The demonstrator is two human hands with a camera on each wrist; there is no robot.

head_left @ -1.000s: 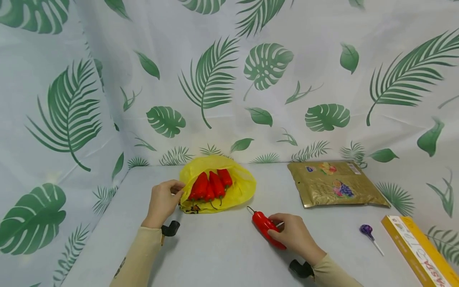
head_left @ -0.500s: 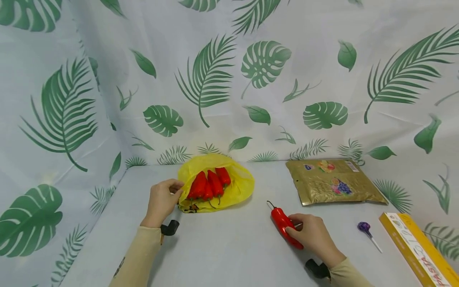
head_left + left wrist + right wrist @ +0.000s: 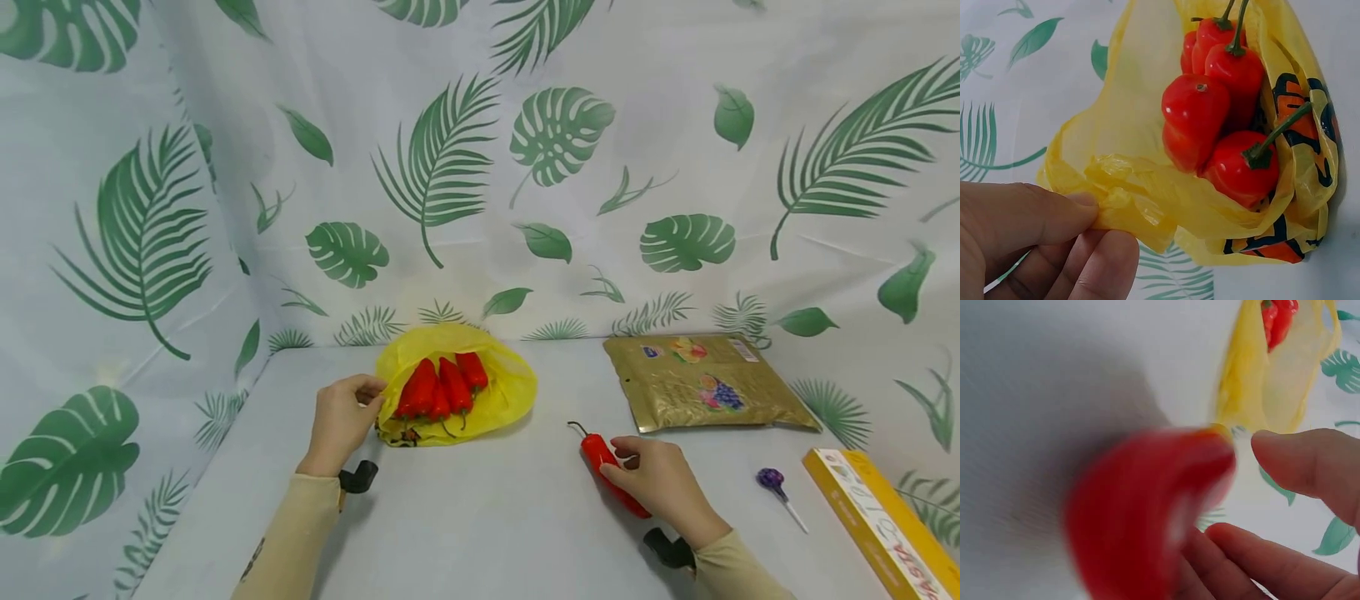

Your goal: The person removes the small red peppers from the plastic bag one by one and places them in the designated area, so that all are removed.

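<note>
In the head view a yellow plastic bag [image 3: 513, 387] lies mouth forward, with several red peppers [image 3: 454, 385] inside. My left hand [image 3: 339, 421] pinches the bag's left rim between thumb and fingers; the left wrist view shows the crumpled film [image 3: 1129, 200] at the thumb tip. To the right, a single red pepper [image 3: 611, 475] with a thin curved stem is at my right hand [image 3: 663, 483]. In the right wrist view that pepper [image 3: 1141, 512] is blurred. The thumb [image 3: 1300, 459] stands apart from it, and the other fingers extend beside and partly behind it.
A gold foil packet [image 3: 708, 383] lies at the back right. Nearer stand a purple lollipop [image 3: 772, 481] with a white stick and a yellow pasta box [image 3: 877, 525] at the right edge. A leaf-patterned cloth [image 3: 465, 167] hangs behind the white table [image 3: 480, 533].
My right hand and the single pepper have shifted right, away from the bag. The right thumb and fingers have loosened from the pepper. My left hand stays on the bag's rim.
</note>
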